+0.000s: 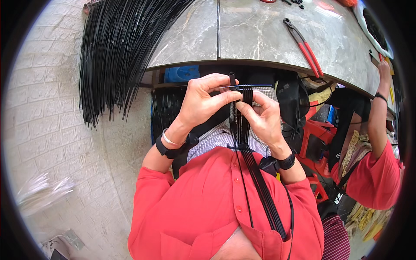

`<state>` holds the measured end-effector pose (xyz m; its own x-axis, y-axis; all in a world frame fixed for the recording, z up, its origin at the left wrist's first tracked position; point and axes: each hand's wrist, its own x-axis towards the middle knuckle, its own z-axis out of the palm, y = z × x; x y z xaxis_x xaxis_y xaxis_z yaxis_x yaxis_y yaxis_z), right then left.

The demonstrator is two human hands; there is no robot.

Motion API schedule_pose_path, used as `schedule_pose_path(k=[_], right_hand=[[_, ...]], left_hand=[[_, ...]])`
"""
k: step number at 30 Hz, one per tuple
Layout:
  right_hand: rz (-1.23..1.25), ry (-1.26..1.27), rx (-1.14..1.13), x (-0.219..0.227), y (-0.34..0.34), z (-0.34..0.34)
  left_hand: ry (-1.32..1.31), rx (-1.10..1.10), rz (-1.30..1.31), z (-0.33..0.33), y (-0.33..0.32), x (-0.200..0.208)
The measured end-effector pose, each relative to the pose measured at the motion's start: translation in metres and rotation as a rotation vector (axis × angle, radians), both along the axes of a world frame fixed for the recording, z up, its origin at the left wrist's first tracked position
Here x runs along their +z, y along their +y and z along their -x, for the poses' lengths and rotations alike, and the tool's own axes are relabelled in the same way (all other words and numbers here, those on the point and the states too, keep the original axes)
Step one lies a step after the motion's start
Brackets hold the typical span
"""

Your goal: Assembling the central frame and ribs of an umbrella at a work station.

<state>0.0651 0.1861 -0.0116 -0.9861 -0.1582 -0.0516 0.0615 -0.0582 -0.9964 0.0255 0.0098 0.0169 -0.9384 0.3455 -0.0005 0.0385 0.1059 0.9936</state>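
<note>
A bundle of thin, flat black strands [263, 190] runs up over my red shirt to my hands, with a narrow black tie [237, 147] across it. My right hand [262, 119] is closed, pinching the strands near their upper end between thumb and fingers. My left hand [204, 99] is closed too, its thumb and forefinger meeting around the lower part of a short black tube [232, 78] that stands up beside the strands. A thin, shiny bar [258, 86] lies crosswise at the strand ends. The exact grip behind my left thumb is hidden.
A grey marbled table [255, 39] spans the far side, with red-handled pliers [308, 54] on it. Long black strands [117, 56] hang over its left end. At right, a co-worker's arm [378, 112] reaches to the table, near a red plastic stool [313, 143].
</note>
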Motion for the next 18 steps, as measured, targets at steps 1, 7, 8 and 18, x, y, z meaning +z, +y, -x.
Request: schedule_pose_path(k=[1,7,8,18], right_hand=[[0.059,-0.073,0.010,0.000,0.000,0.000],[0.197,-0.126,0.093,0.002,0.005,0.001],[0.197,-0.127,0.091,0.000,0.008,0.003],[0.355,-0.186,0.257,-0.006,0.014,0.010]], left_hand=[[0.042,0.013,0.047,-0.001,0.000,0.000],[-0.091,-0.058,-0.026,-0.001,-0.008,0.004],[-0.153,-0.098,-0.078,0.000,-0.009,0.005],[-0.167,-0.248,-0.250,0.012,-0.013,-0.007]])
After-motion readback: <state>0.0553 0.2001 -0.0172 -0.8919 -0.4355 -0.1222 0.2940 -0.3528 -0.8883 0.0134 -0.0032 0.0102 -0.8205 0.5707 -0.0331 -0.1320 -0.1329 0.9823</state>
